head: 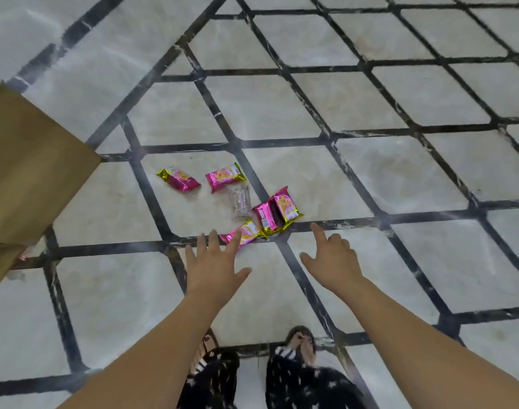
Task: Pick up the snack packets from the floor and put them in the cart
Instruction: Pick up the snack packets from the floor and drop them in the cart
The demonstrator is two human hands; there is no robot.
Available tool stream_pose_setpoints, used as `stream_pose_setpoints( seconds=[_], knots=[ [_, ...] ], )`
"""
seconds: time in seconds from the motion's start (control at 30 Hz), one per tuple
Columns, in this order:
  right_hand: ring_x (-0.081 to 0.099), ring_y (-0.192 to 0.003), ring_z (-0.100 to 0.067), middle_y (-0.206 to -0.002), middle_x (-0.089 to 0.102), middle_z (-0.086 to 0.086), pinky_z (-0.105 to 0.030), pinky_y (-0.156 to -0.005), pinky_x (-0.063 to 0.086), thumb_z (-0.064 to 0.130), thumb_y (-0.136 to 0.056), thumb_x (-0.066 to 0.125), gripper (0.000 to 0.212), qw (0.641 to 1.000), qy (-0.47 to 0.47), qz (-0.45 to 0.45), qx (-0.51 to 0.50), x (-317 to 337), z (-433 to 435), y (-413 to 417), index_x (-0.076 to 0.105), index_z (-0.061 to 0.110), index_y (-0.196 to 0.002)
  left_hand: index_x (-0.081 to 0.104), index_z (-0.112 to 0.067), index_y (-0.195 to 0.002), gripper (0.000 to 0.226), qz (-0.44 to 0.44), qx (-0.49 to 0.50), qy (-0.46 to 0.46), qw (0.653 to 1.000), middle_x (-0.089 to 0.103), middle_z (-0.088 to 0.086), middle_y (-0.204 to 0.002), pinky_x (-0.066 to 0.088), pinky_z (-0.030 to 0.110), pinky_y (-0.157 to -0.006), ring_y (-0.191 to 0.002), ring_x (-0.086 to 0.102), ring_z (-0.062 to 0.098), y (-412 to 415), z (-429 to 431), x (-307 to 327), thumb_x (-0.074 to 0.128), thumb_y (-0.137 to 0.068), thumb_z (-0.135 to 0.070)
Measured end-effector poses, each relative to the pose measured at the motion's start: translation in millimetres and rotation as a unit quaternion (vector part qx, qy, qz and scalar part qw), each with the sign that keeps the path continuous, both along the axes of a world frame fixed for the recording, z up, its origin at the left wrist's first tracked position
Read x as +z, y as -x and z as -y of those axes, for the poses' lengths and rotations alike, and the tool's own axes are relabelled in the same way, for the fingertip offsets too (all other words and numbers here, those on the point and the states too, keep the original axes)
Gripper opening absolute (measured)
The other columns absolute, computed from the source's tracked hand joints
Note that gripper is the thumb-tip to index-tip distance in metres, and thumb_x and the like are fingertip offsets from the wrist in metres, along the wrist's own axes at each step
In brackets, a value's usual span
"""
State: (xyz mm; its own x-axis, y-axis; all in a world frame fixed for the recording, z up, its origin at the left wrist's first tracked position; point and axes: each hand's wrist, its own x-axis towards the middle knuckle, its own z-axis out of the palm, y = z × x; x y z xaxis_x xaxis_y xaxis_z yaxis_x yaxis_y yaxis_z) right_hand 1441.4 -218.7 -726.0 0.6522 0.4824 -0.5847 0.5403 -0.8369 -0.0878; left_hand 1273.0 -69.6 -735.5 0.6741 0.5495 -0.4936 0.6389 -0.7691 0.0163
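Basically nothing's done yet: all five snack packets [225, 177] lie on the floor [370, 178] at 12 o'clock. Left hand [214, 267] has its fingers spread wide by the nearest one. Right hand [333, 261] is half-curled with the index out, both are empty, and I can't spot a cart.

Legible text: none.
Snack packets [178, 179], pink and gold foil, lying on the floor [370, 178]: fronts are showing yellow-orange printed lettering, too blurred to read.
One packet [265, 218]: is showing a pale label patch with dark marks, unreadable.
Clear wrapper [240, 202]: is showing no readable print.
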Motion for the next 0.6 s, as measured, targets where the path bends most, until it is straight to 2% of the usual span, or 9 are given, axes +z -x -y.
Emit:
stream_pose_setpoints(
  seconds=[0.17,0.33,0.43,0.53,0.6],
  knots=[
    [0.042,-0.124,-0.035,-0.134,0.045,-0.017,-0.04,-0.095,0.04,0.052,-0.095,0.046,0.072,0.997,-0.062,0.026,0.04,-153,-35,-12,0.014,0.025,-0.154,-0.009,-0.046,-0.151,0.082,0.02,-0.052,-0.017,0.998,0.008,0.014,-0.162,0.011,0.056,-0.117,-0.148,0.007,0.038,-20,-30,-156,0.034,-0.088,-0.076],
    [0.045,-0.12,-0.034,-0.132,0.047,-0.016,-0.04,-0.094,0.041,0.056,-0.094,0.044,0.076,0.988,-0.101,0.077,0.092,-279,-61,-32,0.01,0.027,-0.155,-0.015,-0.049,-0.149,0.088,0.025,-0.103,-0.04,0.994,0.004,0.016,-0.162,0.006,0.056,-0.117,-0.149,0.002,0.038,-37,-56,-288,0.031,-0.081,-0.083],
    [0.049,-0.117,-0.034,-0.131,0.046,-0.017,-0.039,-0.09,0.044,0.054,-0.096,0.045,0.075,0.985,-0.14,0.052,0.083,-322,-78,-47,0.007,0.03,-0.155,-0.016,-0.055,-0.146,0.091,0.052,-0.084,-0.011,0.995,0.016,0.017,-0.159,0.02,0.052,-0.114,-0.145,0.019,0.037,-45,-74,-327,0.016,-0.069,-0.093],
    [0.051,-0.115,-0.032,-0.131,0.045,-0.016,-0.039,-0.091,0.048,0.057,-0.095,0.044,0.077,0.985,-0.131,0.02,0.114,-341,-78,-55,0.0,0.035,-0.155,-0.01,-0.056,-0.147,0.092,0.057,-0.157,0.011,0.986,0.032,0.011,-0.152,0.033,0.044,-0.106,-0.134,0.037,0.032,-54,-91,-339,0.036,-0.074,-0.088],
    [0.051,-0.115,-0.031,-0.131,0.045,-0.016,-0.038,-0.091,0.048,0.058,-0.096,0.042,0.077,0.984,-0.113,0.02,0.133,-341,-72,-62,-0.002,0.035,-0.154,-0.008,-0.054,-0.148,0.094,0.045,-0.208,-0.008,0.977,0.036,0.009,-0.149,0.036,0.043,-0.101,-0.129,0.042,0.03,-60,-96,-334,0.04,-0.074,-0.087]
  ],
)
